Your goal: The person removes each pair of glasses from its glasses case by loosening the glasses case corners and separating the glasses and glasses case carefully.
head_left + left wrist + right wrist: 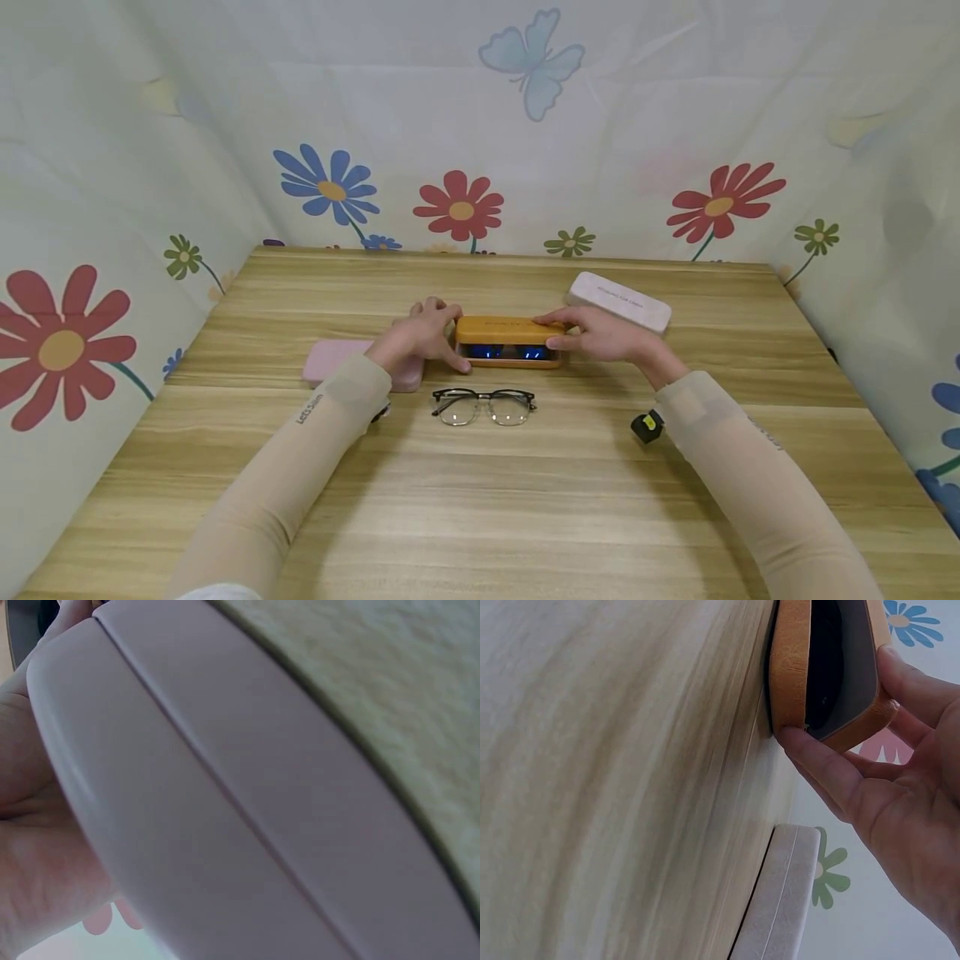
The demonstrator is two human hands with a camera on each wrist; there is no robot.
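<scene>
An orange glasses case (510, 327) stands partly open at the middle of the table, and blue-lensed glasses (487, 352) show in the gap under its raised lid. My left hand (429, 332) holds the case's left end, thumb at the front lower corner and fingers toward the back. At the right end, my right hand (596, 333) grips the case with fingers on the lid and along its edge. The right wrist view shows one digit on the lid's rim and another at the base (789, 682). Black-rimmed glasses (483, 406) lie in front of the case.
A pink case (324, 360) lies under my left forearm and fills much of the left wrist view. Behind my right hand is a closed whitish case (618, 302), set at an angle. A flower-printed curtain (390, 108) borders the table (480, 508).
</scene>
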